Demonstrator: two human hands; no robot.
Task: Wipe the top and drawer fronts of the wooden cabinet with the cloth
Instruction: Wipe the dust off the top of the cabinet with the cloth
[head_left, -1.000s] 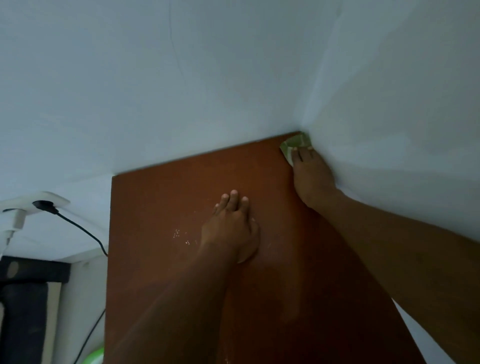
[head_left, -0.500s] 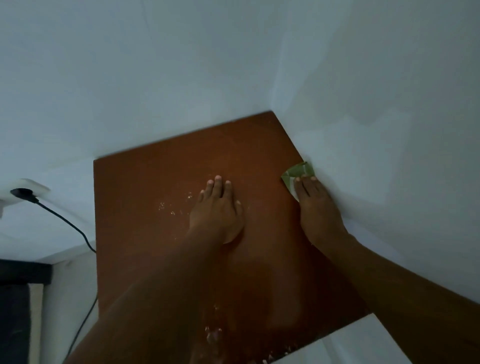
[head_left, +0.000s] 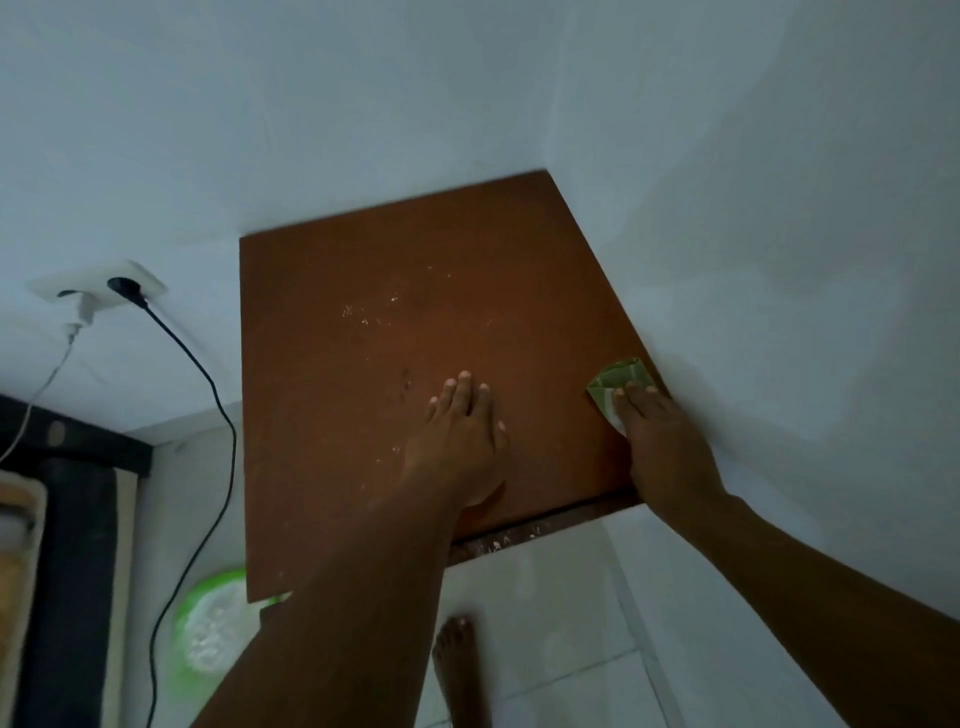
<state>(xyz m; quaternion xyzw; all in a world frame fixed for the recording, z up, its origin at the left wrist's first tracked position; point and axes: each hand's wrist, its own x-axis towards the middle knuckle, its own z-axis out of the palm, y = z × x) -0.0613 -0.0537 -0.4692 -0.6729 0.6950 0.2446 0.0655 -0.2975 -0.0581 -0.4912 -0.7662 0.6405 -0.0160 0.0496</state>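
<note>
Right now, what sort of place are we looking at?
Likely a corner of a home room: a wooden cabinet top set against plain white walls, a wall socket with a black cable plugged in, and a tiled floor below.

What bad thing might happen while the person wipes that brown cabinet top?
1. The cloth under the right hand sits near the front edge by the wall; a pull toward the person may drag it off the cabinet top.
2. The white specks mid-top may get swept over the edge onto the floor, where a bare foot stands.
3. The left hand lies flat on the top, so the patch under it may go unwiped.
</note>
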